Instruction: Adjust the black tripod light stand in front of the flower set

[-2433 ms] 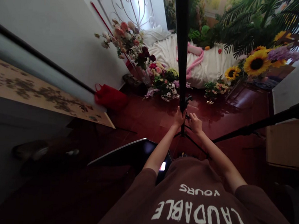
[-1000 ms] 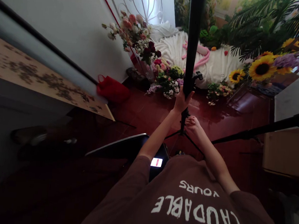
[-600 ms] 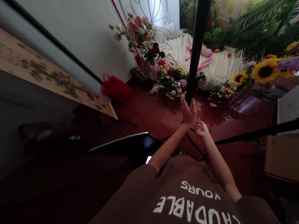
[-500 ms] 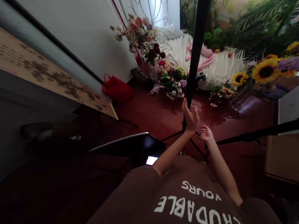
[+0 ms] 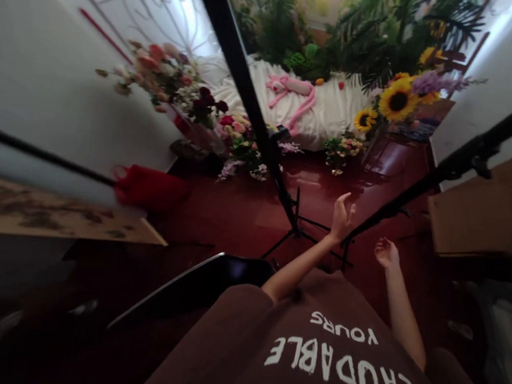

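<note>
To handle the black stand [image 5: 417, 188] on the right, its lower pole [image 5: 378, 218] just beside our spread, empty left hand [image 5: 342, 219] and beyond our half-curled, seemingly empty right hand [image 5: 387, 253], we should steady the pole before turning its knob [image 5: 482, 168].

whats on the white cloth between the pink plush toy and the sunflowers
A small orange object and, nearer the sunflowers, a red strawberry-shaped one, in the head view.
</note>
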The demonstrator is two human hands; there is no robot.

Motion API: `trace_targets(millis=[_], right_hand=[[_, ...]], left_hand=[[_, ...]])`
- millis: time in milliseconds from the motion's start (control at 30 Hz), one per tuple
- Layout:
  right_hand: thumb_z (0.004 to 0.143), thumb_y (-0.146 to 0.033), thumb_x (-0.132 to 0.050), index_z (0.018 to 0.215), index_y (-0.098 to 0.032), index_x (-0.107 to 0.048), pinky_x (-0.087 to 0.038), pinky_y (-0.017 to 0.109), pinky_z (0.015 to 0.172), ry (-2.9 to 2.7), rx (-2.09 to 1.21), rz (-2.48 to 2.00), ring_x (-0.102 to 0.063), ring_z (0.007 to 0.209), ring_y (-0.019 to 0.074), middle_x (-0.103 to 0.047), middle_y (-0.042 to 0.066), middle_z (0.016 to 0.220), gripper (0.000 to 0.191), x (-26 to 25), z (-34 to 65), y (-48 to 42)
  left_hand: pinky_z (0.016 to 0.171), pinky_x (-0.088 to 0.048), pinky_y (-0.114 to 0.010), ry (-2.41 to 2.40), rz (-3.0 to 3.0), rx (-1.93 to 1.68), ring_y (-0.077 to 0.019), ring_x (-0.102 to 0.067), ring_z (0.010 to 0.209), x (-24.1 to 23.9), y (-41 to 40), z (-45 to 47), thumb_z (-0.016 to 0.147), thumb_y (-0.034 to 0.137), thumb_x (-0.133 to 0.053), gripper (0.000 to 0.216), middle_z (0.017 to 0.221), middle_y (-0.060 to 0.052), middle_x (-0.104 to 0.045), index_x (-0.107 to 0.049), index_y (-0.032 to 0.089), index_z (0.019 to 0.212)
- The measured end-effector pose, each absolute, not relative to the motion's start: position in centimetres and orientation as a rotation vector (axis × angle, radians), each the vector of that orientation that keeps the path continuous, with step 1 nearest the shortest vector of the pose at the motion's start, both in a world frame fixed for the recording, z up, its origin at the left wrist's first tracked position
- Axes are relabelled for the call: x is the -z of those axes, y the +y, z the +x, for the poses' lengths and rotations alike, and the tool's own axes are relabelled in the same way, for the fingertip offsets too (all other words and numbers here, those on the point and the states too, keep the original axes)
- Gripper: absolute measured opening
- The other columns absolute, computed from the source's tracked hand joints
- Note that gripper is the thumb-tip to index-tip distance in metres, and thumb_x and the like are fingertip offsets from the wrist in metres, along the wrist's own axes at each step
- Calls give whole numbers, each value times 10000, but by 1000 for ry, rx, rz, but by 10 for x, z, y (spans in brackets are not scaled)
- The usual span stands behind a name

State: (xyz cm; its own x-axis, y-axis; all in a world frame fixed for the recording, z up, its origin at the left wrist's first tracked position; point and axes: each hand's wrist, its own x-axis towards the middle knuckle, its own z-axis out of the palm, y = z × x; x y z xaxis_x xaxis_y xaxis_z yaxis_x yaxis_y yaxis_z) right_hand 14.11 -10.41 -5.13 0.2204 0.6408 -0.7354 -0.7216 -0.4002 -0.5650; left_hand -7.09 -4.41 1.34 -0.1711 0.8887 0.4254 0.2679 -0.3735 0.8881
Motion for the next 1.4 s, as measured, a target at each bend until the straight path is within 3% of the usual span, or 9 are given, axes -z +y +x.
trace_targets(millis=[100, 233, 400, 667, 867, 1033, 1133, 1233, 1400], right_hand=[[822, -294, -587, 763, -203, -622, -446, 166, 436, -228, -1256, -1551, -575, 472, 84, -681, -12, 632, 114, 21, 169, -90], [850, -525, -586, 878, -195, -668, -408, 197, 444, -745, -1245, -1634, -606, 541, 118, -735, 44, 763, 341, -29, 201, -60], [801, -512, -664, 930, -195, -663, -409, 210, 488, -1131, -1390, -1647, -630, 646, 140, -746, 67, 852, 342, -70, 218, -39], [719, -570, -709, 954, -164, -664, -423, 231, 548, -1351, -1570, -1531, -583, 662, 113, -697, 66, 898, 471, -80, 221, -28], [706, -568, -734, 872, -210, -603, -478, 301, 661, -1761, -949, -1600, -601, 763, 182, -675, 51, 851, 416, -91, 214, -27], [908, -406, -553, 865, -216, -630, -497, 345, 778, -1752, -221, -1802, -633, 962, 247, -685, 110, 1003, 209, -71, 186, -49], [967, -359, -449, 1020, -250, -667, -506, 368, 882, -1619, -124, -1799, -622, 1106, 258, -678, 108, 1192, 250, -53, 169, -69], [944, -386, -492, 1198, -298, -633, -503, 396, 974, -1572, -158, -1757, -598, 1190, 263, -637, 70, 1327, 303, -43, 161, -88], [919, -429, -527, 1294, -283, -574, -479, 468, 1054, -1546, -76, -1720, -555, 1254, 294, -614, 92, 1349, 405, -69, 152, -90]], left_hand=[[1122, -398, -442, 1089, 1780, -1401, -226, -522, 1275, -15, -26, -40, 974, 509, -391, 494, 1317, -163, -555, -436, 182, 1341], [1078, -439, -415, 848, 1915, -1258, -231, -548, 1258, -22, -6, 1, 957, 523, -428, 533, 1319, -172, -558, -405, 185, 1368], [982, -490, -375, 835, 1918, -1169, -219, -622, 1144, -26, 5, 29, 978, 467, -406, 490, 1204, -167, -625, -399, 163, 1363], [840, -513, -334, 1045, 1937, -1117, -223, -674, 1004, -20, 5, 41, 964, 388, -474, 366, 1146, -159, -654, -464, 160, 1250], [759, -507, -306, 1120, 1950, -1091, -213, -686, 904, -19, 5, 43, 957, 383, -487, 326, 1077, -130, -682, -485, 180, 1212], [746, -501, -304, 1147, 1952, -1095, -216, -692, 874, -17, 5, 43, 957, 391, -486, 338, 1032, -132, -696, -498, 168, 1210], [734, -498, -299, 1149, 1952, -1098, -214, -695, 853, -16, 6, 44, 954, 405, -491, 343, 1014, -131, -700, -513, 161, 1196], [714, -493, -284, 1145, 1938, -1106, -205, -692, 841, -14, 8, 44, 950, 411, -500, 349, 1023, -130, -702, -520, 164, 1196], [715, -491, -280, 1133, 1928, -1108, -204, -687, 846, -15, 7, 44, 946, 409, -510, 361, 1021, -133, -700, -529, 158, 1205]])
